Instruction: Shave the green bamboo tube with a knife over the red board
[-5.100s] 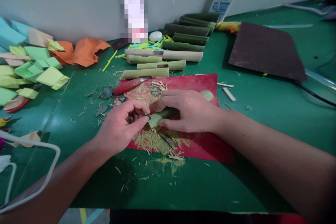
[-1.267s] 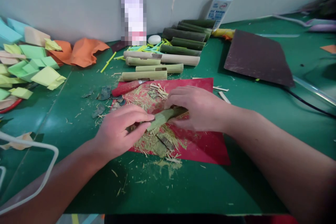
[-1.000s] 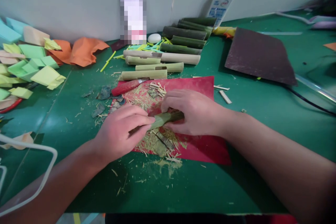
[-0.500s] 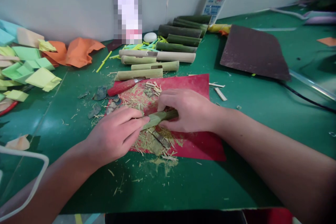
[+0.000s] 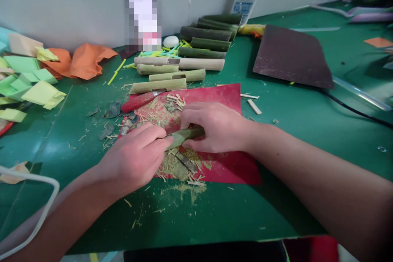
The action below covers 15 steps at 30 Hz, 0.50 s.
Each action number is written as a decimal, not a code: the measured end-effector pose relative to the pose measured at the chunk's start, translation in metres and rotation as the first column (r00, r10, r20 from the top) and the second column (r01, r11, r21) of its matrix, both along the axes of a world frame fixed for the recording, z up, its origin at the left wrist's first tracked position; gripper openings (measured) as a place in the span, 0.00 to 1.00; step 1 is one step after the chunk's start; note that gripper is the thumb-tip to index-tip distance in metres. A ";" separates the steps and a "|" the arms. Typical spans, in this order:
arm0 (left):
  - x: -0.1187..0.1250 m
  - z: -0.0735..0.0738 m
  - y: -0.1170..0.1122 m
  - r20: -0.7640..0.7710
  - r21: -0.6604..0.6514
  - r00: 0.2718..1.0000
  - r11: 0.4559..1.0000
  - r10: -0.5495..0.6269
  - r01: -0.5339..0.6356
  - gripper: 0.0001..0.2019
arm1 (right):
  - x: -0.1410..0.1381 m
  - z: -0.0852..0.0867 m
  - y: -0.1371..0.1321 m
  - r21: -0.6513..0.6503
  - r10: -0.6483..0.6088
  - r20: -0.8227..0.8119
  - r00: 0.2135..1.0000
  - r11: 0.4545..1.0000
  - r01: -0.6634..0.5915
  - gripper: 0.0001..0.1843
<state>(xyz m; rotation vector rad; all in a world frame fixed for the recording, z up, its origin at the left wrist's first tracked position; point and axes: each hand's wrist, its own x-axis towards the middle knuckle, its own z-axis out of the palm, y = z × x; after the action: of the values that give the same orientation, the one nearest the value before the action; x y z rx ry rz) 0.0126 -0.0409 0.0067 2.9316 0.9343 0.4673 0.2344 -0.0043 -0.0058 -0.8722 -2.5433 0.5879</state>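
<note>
A short green bamboo tube (image 5: 181, 137) lies slantwise between my hands, above a red sheet (image 5: 229, 168). My right hand (image 5: 211, 127) is closed round its right end, with thumb and fingers on either side. On the left end, the fingers of my left hand (image 5: 138, 157) press together over the tube. A thin dark edge shows by the left fingertips; what it belongs to is hidden. Pale shavings and dust (image 5: 156, 118) cover much of the sheet. A red-handled knife (image 5: 139, 101) rests at the sheet's upper left corner.
Beyond the sheet lie several pale bamboo tubes (image 5: 159, 86) and darker green ones (image 5: 201, 52). A dark brown sheet (image 5: 291, 57) is at the right, crumpled orange paper (image 5: 89, 63) and folded green notes (image 5: 43, 90) at the left. A white egg-shaped thing (image 5: 170, 41) sits near the wall.
The whole view has shifted slightly, so things appear a little further left. Both hands keep their hold on the bamboo tube, with hardly any movement between them.
</note>
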 end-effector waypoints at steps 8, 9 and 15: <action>0.003 0.002 0.002 -0.008 -0.029 1.000 1.000 0.002 -0.002 0.09 | 0.000 0.001 0.001 -0.004 0.002 0.008 1.000 1.000 -0.002 0.05; 0.003 0.003 0.002 -0.011 -0.033 1.000 0.999 0.013 -0.013 0.09 | 0.000 0.001 0.001 -0.005 0.006 0.008 1.000 1.000 -0.006 0.05; 0.007 0.004 0.002 0.031 -0.056 0.999 0.998 0.026 -0.024 0.10 | -0.001 0.000 0.001 0.007 -0.010 0.017 1.000 1.000 0.010 0.06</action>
<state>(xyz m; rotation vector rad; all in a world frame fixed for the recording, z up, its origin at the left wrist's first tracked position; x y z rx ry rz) 0.0192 -0.0386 0.0105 2.8570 0.9654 0.4795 0.2336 -0.0031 -0.0054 -0.8915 -2.5532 0.5711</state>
